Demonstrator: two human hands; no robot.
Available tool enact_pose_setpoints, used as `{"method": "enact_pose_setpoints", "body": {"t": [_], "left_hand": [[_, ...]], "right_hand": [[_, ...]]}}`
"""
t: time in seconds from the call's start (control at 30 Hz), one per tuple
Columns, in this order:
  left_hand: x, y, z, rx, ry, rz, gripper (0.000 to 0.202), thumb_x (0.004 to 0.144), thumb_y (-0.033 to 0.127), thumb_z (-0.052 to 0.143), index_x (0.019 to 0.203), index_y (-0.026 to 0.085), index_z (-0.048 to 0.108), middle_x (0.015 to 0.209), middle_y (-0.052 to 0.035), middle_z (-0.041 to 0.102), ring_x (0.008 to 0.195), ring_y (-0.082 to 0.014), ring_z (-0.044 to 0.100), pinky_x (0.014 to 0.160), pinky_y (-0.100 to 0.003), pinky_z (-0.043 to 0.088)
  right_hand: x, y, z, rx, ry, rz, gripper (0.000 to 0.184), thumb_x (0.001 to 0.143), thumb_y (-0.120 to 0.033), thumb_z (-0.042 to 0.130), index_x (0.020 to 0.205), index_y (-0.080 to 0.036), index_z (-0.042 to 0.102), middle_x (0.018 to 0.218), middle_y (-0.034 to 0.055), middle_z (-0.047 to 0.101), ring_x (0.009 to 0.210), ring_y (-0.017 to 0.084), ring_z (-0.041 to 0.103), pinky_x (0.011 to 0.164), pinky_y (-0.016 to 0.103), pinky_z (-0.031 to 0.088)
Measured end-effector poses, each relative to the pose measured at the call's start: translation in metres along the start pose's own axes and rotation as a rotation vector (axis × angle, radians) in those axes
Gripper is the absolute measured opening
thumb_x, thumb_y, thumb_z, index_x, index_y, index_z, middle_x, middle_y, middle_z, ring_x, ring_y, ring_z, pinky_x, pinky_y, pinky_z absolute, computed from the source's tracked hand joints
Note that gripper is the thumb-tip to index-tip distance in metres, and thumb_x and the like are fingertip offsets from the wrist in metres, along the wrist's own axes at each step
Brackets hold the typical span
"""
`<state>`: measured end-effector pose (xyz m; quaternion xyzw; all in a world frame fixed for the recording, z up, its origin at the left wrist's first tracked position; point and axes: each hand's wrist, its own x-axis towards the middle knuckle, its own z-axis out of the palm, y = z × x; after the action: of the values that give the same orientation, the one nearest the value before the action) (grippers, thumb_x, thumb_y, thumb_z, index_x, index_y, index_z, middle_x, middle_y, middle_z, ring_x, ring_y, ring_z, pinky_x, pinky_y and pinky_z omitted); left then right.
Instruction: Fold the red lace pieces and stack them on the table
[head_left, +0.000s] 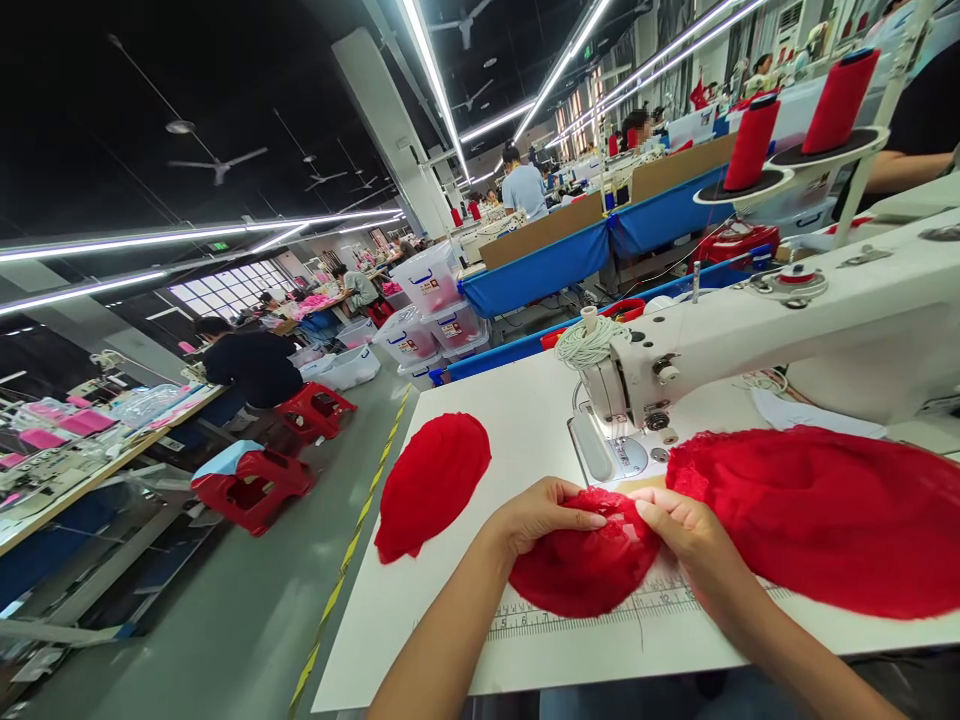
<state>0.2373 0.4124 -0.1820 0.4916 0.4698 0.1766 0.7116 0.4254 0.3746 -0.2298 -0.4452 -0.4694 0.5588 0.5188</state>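
Both hands pinch a red lace fabric piece (589,570) at its upper edge, just in front of the sewing machine (720,340). My left hand (544,515) has its thumb on top of the lace. Opposite it, my right hand (679,520) grips the same edge between thumb and fingers. The needle area and its lit metal plate (628,458) lie right behind the fabric. A red oval fabric piece (435,485) rests flat on the table to the left. A larger heap of red fabric (825,520) lies to the right.
A printed ruler (517,625) runs along the white table's (375,650) front. Red thread cones (752,145) stand behind the machine. Cord (585,345) is bundled on the machine head. Past the left edge are a floor aisle, red stools (251,485), plastic bins (409,335) and seated people.
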Motion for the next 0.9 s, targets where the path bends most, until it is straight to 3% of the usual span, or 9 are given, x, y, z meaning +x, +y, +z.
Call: {"method": "enact_pose_setpoints", "body": {"t": [0.17, 0.37, 0.43, 0.5, 0.57, 0.63, 0.7, 0.8, 0.9], "left_hand": [[-0.001, 0.001, 0.001, 0.016, 0.003, 0.000, 0.037, 0.055, 0.039, 0.088, 0.080, 0.015, 0.075, 0.070, -0.0010, 0.068, 0.064, -0.0122, 0.057, 0.066, -0.026, 0.042], [-0.006, 0.008, 0.008, 0.101, 0.002, 0.042, 0.035, 0.056, 0.041, 0.087, 0.075, 0.015, 0.072, 0.066, 0.0016, 0.063, 0.063, -0.0120, 0.052, 0.063, -0.025, 0.038], [-0.014, 0.010, 0.001, 0.227, -0.003, 0.056, 0.033, 0.051, 0.037, 0.089, 0.070, 0.017, 0.070, 0.066, 0.0035, 0.061, 0.063, -0.0115, 0.050, 0.060, -0.024, 0.036], [-0.025, 0.010, -0.013, 0.294, 0.024, 0.065, 0.034, 0.042, 0.028, 0.092, 0.064, 0.017, 0.069, 0.065, 0.0045, 0.060, 0.061, -0.0105, 0.047, 0.056, -0.023, 0.033], [-0.038, 0.004, -0.027, 0.221, 0.069, 0.080, 0.036, 0.040, 0.026, 0.093, 0.064, 0.016, 0.069, 0.067, 0.0029, 0.062, 0.063, -0.0104, 0.048, 0.059, -0.023, 0.035], [-0.048, -0.004, -0.033, 0.087, 0.099, 0.099, 0.040, 0.049, 0.039, 0.091, 0.074, 0.016, 0.070, 0.073, -0.0002, 0.065, 0.067, -0.0118, 0.053, 0.067, -0.024, 0.040], [-0.052, -0.012, -0.026, -0.029, 0.130, 0.128, 0.047, 0.057, 0.052, 0.084, 0.086, 0.018, 0.069, 0.082, -0.0023, 0.067, 0.073, -0.0129, 0.057, 0.074, -0.026, 0.043], [-0.044, -0.017, 0.002, -0.201, 0.076, 0.120, 0.047, 0.060, 0.047, 0.085, 0.094, 0.018, 0.069, 0.087, -0.0041, 0.068, 0.077, -0.0133, 0.061, 0.077, -0.026, 0.045], [-0.027, -0.014, 0.029, -0.346, 0.010, 0.099, 0.041, 0.061, 0.042, 0.087, 0.086, 0.014, 0.070, 0.081, -0.0034, 0.069, 0.071, -0.0117, 0.062, 0.072, -0.024, 0.046]], "right_hand": [[-0.003, -0.004, 0.002, 0.091, -0.058, 0.053, 0.031, 0.076, -0.051, 0.061, 0.074, -0.021, 0.067, 0.061, 0.0026, 0.063, 0.063, 0.024, 0.060, 0.062, 0.035, 0.052], [-0.007, -0.022, 0.006, 0.098, -0.104, 0.053, 0.036, 0.074, -0.057, 0.064, 0.070, -0.021, 0.063, 0.068, 0.0043, 0.065, 0.070, 0.025, 0.060, 0.066, 0.037, 0.052], [-0.013, -0.025, 0.003, 0.114, -0.042, 0.053, 0.035, 0.070, -0.056, 0.069, 0.071, -0.022, 0.062, 0.064, 0.0018, 0.062, 0.064, 0.022, 0.058, 0.063, 0.035, 0.052], [-0.022, -0.024, -0.005, 0.164, 0.100, 0.060, 0.036, 0.067, -0.057, 0.072, 0.073, -0.024, 0.059, 0.060, -0.0007, 0.059, 0.058, 0.019, 0.056, 0.056, 0.032, 0.052], [-0.034, -0.019, -0.017, 0.199, 0.254, 0.089, 0.039, 0.061, -0.059, 0.074, 0.074, -0.025, 0.058, 0.061, -0.0008, 0.059, 0.056, 0.019, 0.056, 0.052, 0.030, 0.051], [-0.046, -0.010, -0.029, 0.102, 0.283, 0.119, 0.041, 0.060, -0.061, 0.073, 0.074, -0.025, 0.057, 0.069, 0.0034, 0.065, 0.063, 0.023, 0.062, 0.055, 0.034, 0.054], [-0.055, -0.003, -0.033, -0.156, 0.346, 0.014, 0.039, 0.065, -0.059, 0.068, 0.081, -0.025, 0.059, 0.090, 0.0099, 0.069, 0.086, 0.031, 0.065, 0.068, 0.040, 0.056], [-0.059, 0.000, -0.021, -0.511, 0.365, -0.264, 0.036, 0.075, -0.051, 0.063, 0.101, -0.027, 0.059, 0.118, 0.0120, 0.063, 0.111, 0.033, 0.058, 0.083, 0.044, 0.053], [-0.048, -0.004, -0.001, -0.507, 0.097, -0.213, 0.032, 0.076, -0.053, 0.063, 0.094, -0.027, 0.062, 0.097, 0.0075, 0.070, 0.085, 0.027, 0.067, 0.069, 0.036, 0.055]]}}
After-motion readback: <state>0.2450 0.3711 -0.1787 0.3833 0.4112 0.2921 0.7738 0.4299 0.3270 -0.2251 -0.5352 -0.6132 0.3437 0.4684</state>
